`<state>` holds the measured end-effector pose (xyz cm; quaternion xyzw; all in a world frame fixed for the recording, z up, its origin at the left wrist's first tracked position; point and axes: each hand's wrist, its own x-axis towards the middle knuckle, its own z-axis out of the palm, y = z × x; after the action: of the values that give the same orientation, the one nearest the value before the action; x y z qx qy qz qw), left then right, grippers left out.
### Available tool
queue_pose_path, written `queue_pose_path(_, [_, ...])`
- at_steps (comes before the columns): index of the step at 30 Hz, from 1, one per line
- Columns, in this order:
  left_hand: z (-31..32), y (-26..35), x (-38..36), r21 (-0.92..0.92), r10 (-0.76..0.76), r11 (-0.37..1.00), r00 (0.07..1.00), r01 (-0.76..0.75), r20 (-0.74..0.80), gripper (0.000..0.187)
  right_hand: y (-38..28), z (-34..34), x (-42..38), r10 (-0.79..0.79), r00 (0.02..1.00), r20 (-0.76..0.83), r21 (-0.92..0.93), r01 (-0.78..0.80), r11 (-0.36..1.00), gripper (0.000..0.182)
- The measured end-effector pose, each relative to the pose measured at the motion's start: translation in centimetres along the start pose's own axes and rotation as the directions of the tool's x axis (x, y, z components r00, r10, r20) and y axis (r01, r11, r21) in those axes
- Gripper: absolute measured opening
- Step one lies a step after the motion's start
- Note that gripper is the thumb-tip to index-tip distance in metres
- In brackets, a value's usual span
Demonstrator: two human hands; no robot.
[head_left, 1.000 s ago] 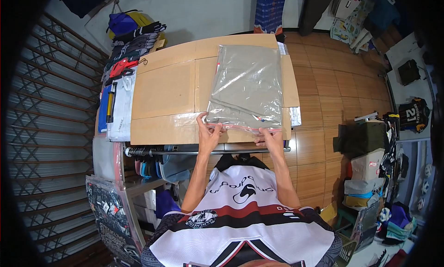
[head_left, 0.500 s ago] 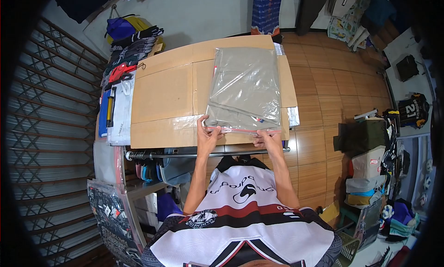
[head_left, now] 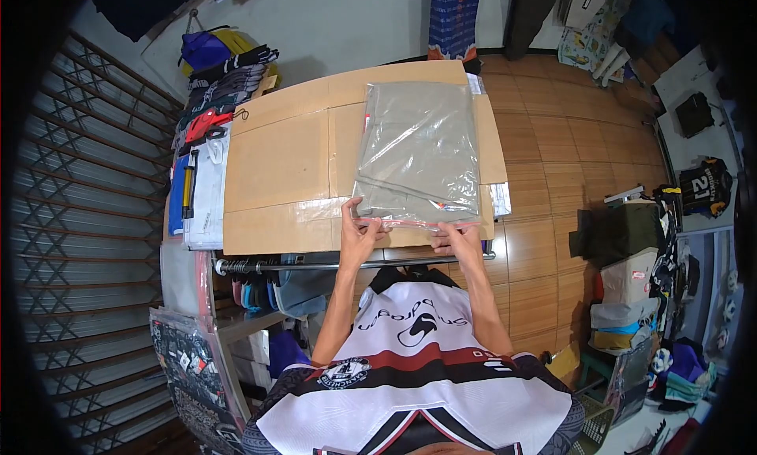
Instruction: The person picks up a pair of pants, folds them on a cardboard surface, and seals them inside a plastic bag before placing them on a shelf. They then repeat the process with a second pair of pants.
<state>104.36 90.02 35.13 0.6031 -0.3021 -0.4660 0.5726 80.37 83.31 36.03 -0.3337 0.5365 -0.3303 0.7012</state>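
Observation:
A folded grey-khaki garment (head_left: 418,139) lies flat inside a clear plastic zip bag (head_left: 371,205) on the cardboard. The bag's red-lined opening edge (head_left: 410,224) faces me. My left hand (head_left: 361,233) pinches this edge near its left corner, thumb and fingers closed on the plastic. Further along, my right hand (head_left: 457,242) grips the same edge close to the right corner. Beneath the bag's lower right part shows a small red, white and blue mark (head_left: 443,206) on the garment.
Flattened cardboard (head_left: 276,167) covers the table. At its left are packaged clothes (head_left: 206,218), a red tape dispenser (head_left: 209,125) and a yellow-black pump-like tool (head_left: 188,188). A metal rail (head_left: 315,259) with hangers runs along the front, and stacked goods (head_left: 627,274) stand at right.
My left hand has slid slightly right along the bag's edge. My right hand has shifted only a little, and the bag lies almost as before.

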Motion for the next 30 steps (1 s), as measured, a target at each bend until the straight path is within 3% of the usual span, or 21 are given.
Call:
queue_pose_path(12, [1.0,1.3,-0.3,0.023,-0.027,0.999,0.999,0.027,-0.021,0.061,0.2,0.2,0.2,0.005,1.000,0.010,-0.026,-0.005,1.000,0.025])
queue_pose_path(18, [0.9,-0.9,0.3,0.027,0.075,0.997,0.997,-0.074,-0.032,0.062,0.4,0.1,0.3,-0.006,0.999,0.033,-0.051,0.008,0.999,0.028])
queue_pose_path(24, [1.7,0.4,-0.3,0.027,-0.018,0.999,0.999,0.019,-0.035,0.064,0.4,-0.2,0.5,0.001,0.998,0.060,-0.052,0.002,0.999,0.029])
queue_pose_path(30, [2.0,-0.6,-0.2,0.068,0.033,0.997,0.999,-0.031,-0.034,0.071,-0.1,0.3,-0.1,0.011,0.999,0.042,-0.039,-0.009,0.999,0.030])
